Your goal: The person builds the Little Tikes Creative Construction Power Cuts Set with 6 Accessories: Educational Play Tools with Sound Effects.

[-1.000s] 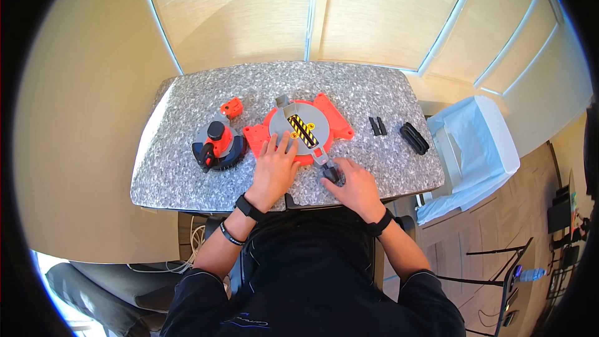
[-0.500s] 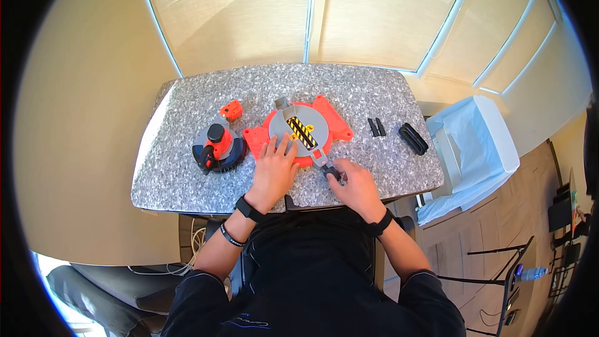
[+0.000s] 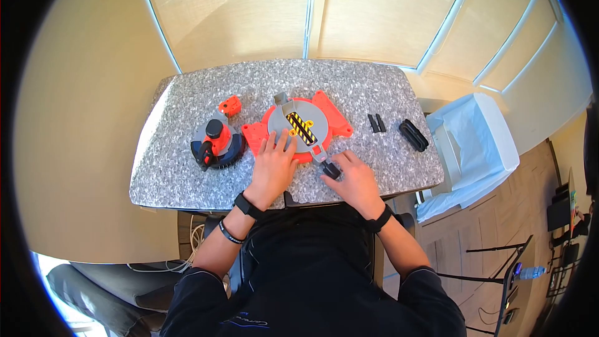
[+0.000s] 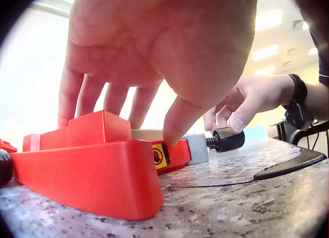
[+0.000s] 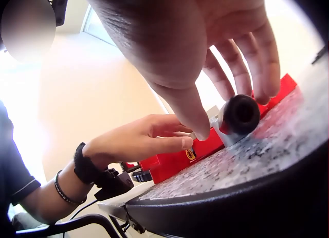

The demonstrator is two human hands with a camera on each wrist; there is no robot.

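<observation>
A toy mitre saw base (image 3: 334, 115), red with a grey round turntable (image 3: 316, 126) and a yellow-and-black striped slot, lies on the speckled table. My left hand (image 3: 272, 171) rests over its near left part, fingers extended onto the turntable and thumb low at the front side. From the base's front arm a black knob (image 4: 230, 140) sticks out on a ribbed shaft (image 4: 212, 142). Around that knob my right hand (image 3: 357, 181) is spread, thumb on one side and fairly straight fingers on the other. A gap shows between thumb and knob in the right wrist view.
On the left of the table stands a red-and-grey toy saw head (image 3: 215, 143), with a red block (image 3: 229, 106) behind it. Two small black strips (image 3: 377, 123) and a black oblong part (image 3: 413, 135) lie to the right. A lined bin (image 3: 477, 150) stands beyond the table's right edge.
My right hand's fingers closed in over the black knob half a second ago and are now spread wider, leaving more of it showing. My left hand has stayed on the base.
</observation>
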